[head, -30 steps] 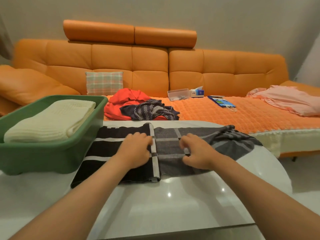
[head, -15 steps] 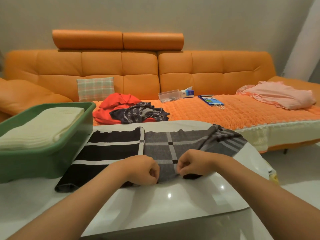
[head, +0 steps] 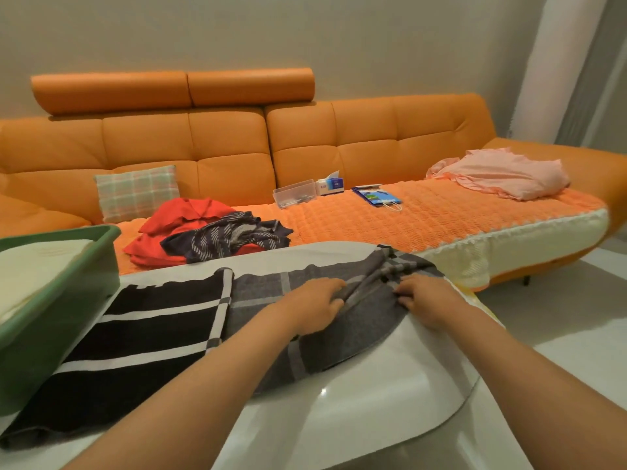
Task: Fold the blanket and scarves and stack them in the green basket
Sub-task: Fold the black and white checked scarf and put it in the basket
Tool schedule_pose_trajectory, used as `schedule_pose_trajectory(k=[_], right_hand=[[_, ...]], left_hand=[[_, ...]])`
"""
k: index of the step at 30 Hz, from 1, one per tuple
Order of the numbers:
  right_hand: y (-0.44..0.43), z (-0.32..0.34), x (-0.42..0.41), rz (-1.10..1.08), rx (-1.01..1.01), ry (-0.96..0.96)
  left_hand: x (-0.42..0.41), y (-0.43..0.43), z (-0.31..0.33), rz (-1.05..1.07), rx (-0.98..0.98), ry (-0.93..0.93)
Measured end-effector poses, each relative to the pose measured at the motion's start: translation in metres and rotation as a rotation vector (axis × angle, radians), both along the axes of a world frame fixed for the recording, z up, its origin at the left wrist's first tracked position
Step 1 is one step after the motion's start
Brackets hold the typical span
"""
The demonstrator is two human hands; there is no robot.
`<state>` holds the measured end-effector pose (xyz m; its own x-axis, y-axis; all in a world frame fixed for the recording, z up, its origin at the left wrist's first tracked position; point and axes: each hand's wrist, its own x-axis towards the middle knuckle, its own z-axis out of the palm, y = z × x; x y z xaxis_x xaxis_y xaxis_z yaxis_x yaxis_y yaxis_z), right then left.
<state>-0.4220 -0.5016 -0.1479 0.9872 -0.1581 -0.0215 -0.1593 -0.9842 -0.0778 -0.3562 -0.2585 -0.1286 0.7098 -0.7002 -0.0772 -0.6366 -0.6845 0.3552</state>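
Both bare forearms reach forward from the bottom of the view, the left from the lower left and the right from the lower right, and come close together at the hands. The left hand lies palm down, fingers curled, pinching a fold of the scarf. The right hand, near it and also palm down, grips the same scarf with bent fingers.

Only two arms show — the left forearm and the right forearm, both bare along their whole visible length. The left hand and right hand are bare as well — short, rounded fingers.
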Motion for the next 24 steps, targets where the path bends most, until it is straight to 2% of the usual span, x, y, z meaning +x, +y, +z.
schedule_pose_trajectory(k=[4, 10, 12, 14, 16, 17, 19, 20, 22, 24], right_hand=[[-0.003, 0.008, 0.006, 0.028, -0.079, 0.004], [0.0, 0.021, 0.008, -0.043, -0.21, 0.134], [0.006, 0.026, 0.003, -0.087, -0.274, 0.161], [0.014, 0.031, 0.001, -0.082, -0.305, 0.118], [0.023, 0.028, 0.0, 0.014, -0.192, -0.009], [0.027, 0.023, 0.001, 0.061, -0.072, -0.031], [0.034, 0.014, -0.001, 0.105, 0.188, 0.067], [0.036, 0.01, -0.002, 0.104, 0.227, 0.137], [0.035, 0.004, -0.008, 0.051, 0.141, 0.193], [0.034, 0.004, -0.011, -0.024, 0.012, 0.157]], left_hand=[[0.034, -0.013, -0.028, 0.127, 0.295, 0.066], [0.062, -0.015, -0.039, 0.29, 0.36, 0.045], [0.062, -0.017, -0.04, 0.297, 0.335, -0.007], [0.049, -0.023, -0.041, 0.227, 0.211, -0.196], [0.027, -0.028, -0.044, 0.119, 0.055, -0.387], [0.014, -0.031, -0.048, 0.076, 0.011, -0.415], [-0.012, -0.038, -0.056, 0.027, 0.01, -0.322], [-0.023, -0.042, -0.059, 0.006, 0.052, -0.243], [-0.035, -0.048, -0.058, -0.054, 0.097, -0.136], [-0.039, -0.046, -0.049, -0.086, 0.009, -0.117]])
